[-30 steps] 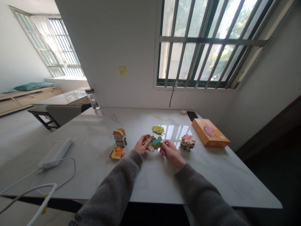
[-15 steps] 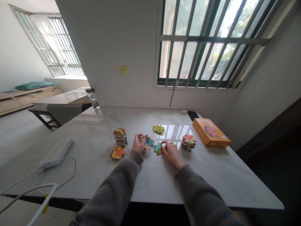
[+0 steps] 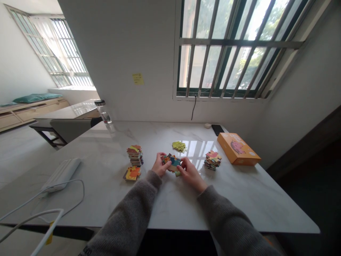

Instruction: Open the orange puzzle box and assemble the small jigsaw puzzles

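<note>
Several colourful jigsaw puzzle pieces, mostly blue and orange, are held just above the table between my two hands. My left hand grips them from the left, thumb on top. At their right edge, my right hand pinches with thumb and fingers. A green puzzle piece shows partly from under them, the rest hidden. Left of my hands stands a tall stack of pieces, with a lower stack, orange on top, in front of it. Another stack stands to the right.
Yellow-green pieces lie in a loose pile beyond my hands. An orange box and a dark phone are at the back right. A water bottle stands back left; a white power strip with cables lies on the left.
My right hand has moved a little left from the green piece and now grips the edge of the pieces in my left hand. Those pieces now partly cover the green one.
</note>
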A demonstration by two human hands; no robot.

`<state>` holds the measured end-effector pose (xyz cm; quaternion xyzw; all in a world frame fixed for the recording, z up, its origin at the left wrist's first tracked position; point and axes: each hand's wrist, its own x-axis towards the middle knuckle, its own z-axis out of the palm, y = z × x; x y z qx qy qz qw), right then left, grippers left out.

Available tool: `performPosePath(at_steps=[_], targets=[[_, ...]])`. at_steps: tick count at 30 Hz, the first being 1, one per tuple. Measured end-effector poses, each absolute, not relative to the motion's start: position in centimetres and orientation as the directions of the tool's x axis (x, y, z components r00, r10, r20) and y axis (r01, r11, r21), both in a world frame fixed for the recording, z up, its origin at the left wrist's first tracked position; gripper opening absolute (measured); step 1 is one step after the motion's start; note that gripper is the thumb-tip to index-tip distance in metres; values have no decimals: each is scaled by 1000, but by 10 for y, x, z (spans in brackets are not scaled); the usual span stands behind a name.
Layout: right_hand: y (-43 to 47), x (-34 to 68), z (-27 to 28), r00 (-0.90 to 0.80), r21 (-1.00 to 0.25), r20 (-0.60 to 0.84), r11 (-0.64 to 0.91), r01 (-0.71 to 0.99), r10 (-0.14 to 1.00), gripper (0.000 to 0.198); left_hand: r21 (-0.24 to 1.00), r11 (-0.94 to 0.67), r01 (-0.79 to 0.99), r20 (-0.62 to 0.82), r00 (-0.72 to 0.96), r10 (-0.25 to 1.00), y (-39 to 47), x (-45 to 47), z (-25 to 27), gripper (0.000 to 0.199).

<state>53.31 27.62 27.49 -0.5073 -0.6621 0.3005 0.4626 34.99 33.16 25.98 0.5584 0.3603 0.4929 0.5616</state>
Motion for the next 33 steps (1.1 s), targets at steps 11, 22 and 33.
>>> performPosePath(at_steps=[11,22,33], targets=[[284,537,271,-24,-966,242,243,87,970,27,928,158,-339,-17,384,923,326,358,262,69],[283,539,274,30,-963,249,244,111,968,27,938,102,-331,0,296,955,328,355,266,67],[282,539,280,78,-987,161,161,11,984,31,991,-130,-30,131,43,990,339,345,260,46]])
